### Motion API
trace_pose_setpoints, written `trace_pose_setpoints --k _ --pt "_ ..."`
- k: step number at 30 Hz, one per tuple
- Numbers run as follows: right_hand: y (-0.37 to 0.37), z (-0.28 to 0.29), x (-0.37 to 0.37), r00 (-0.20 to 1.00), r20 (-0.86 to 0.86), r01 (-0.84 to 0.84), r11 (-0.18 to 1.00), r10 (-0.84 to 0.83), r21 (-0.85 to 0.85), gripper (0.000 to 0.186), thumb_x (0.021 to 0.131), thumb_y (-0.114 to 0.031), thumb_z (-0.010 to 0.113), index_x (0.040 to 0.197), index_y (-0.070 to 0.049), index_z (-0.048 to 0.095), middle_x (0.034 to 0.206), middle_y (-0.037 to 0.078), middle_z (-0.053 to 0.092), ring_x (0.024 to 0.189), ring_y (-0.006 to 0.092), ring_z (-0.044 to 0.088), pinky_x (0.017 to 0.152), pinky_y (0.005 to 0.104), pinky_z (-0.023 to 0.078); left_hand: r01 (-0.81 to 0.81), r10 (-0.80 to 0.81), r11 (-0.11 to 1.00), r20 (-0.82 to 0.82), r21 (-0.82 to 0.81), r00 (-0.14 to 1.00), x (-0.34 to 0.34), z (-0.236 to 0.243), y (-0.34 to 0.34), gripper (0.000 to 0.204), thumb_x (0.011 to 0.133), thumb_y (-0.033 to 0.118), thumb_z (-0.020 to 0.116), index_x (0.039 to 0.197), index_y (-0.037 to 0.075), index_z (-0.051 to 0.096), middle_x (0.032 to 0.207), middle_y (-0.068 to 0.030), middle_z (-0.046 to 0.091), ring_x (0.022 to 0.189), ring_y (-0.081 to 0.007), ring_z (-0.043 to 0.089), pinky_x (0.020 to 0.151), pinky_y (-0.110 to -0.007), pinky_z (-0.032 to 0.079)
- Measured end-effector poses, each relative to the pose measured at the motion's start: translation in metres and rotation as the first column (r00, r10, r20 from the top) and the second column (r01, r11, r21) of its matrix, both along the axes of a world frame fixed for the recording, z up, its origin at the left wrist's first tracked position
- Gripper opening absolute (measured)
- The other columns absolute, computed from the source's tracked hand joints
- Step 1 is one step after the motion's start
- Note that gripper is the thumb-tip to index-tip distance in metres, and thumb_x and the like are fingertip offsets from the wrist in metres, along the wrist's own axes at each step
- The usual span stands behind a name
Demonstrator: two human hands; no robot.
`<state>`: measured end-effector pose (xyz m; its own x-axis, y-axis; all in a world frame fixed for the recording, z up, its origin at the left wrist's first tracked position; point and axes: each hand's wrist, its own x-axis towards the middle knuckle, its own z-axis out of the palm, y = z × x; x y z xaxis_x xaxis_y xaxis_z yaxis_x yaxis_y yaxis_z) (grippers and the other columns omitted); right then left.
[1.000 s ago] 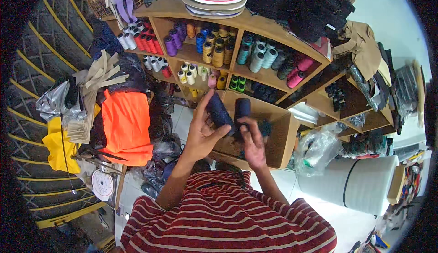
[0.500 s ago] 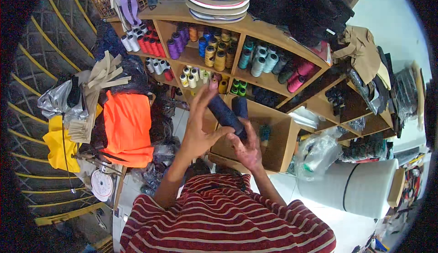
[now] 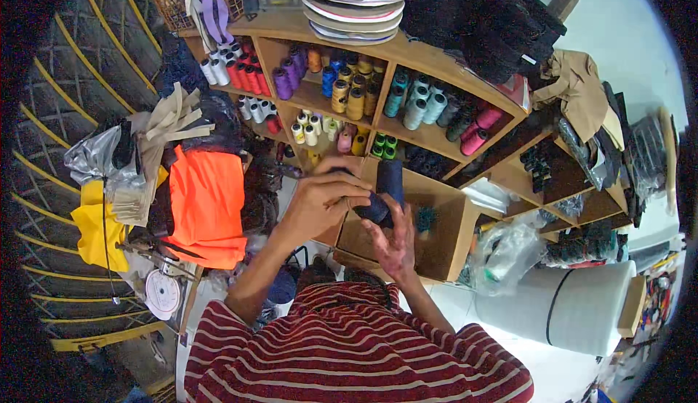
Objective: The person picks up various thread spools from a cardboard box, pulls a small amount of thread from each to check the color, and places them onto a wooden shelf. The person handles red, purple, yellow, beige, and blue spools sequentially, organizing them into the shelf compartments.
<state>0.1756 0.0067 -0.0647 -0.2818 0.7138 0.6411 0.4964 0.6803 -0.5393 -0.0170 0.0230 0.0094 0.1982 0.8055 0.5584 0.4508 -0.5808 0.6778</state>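
Observation:
Two dark navy thread spools are between my hands, over an open cardboard box [image 3: 447,239]. My left hand [image 3: 323,203] is closed round one navy spool [image 3: 373,210], whose body is mostly hidden behind the fingers. My right hand [image 3: 395,247] has its fingers curled at the lower part of the other navy spool [image 3: 390,180], which stands nearly upright beyond the fingers. The right thumb lies close to the lower end of the first spool; whether they touch I cannot tell. Inside the box lies a dark green spool [image 3: 424,219].
A wooden shelf [image 3: 429,135] ahead holds several thread spools in many colours. Stacked tape reels [image 3: 354,7] stand on its top. At left lie orange fabric [image 3: 207,207] and beige strips [image 3: 166,123]. At right are a clear plastic bag [image 3: 505,247] and a large white roll [image 3: 556,305].
My left hand has turned from stretched along its spool to wrapped over it, and that spool has tilted. The second spool now shows more fully beside it. The view has shifted slightly.

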Motion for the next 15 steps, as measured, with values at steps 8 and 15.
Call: trace_pose_setpoints --k 8,15 --pt "0.007 0.019 -0.002 0.976 -0.192 0.003 0.89 -0.101 -0.456 0.053 0.085 -0.024 0.069 0.129 -0.004 0.047 0.111 0.021 0.056 0.1 0.0352 0.057 0.087 0.042 0.046 -0.269 0.239 0.938 0.152 0.218 0.959 0.013 -0.009 -0.037 0.013 0.067 0.003 0.073 0.077 0.007 0.066 0.09 -0.0057 0.07 0.094 -0.0236 0.066 0.084 -0.043 0.048" --pt "0.012 0.02 0.0 0.938 -0.311 -0.077 0.783 -0.152 -0.618 0.052 0.087 -0.025 0.067 0.13 -0.003 0.047 0.111 0.018 0.059 0.101 0.0286 0.058 0.09 0.0384 0.044 -0.383 0.411 0.894 0.083 -0.233 0.908 0.014 -0.042 -0.051 0.007 0.084 0.003 0.062 0.089 0.003 0.066 0.078 -0.0084 0.07 0.073 -0.0232 0.069 0.069 -0.031 0.052"
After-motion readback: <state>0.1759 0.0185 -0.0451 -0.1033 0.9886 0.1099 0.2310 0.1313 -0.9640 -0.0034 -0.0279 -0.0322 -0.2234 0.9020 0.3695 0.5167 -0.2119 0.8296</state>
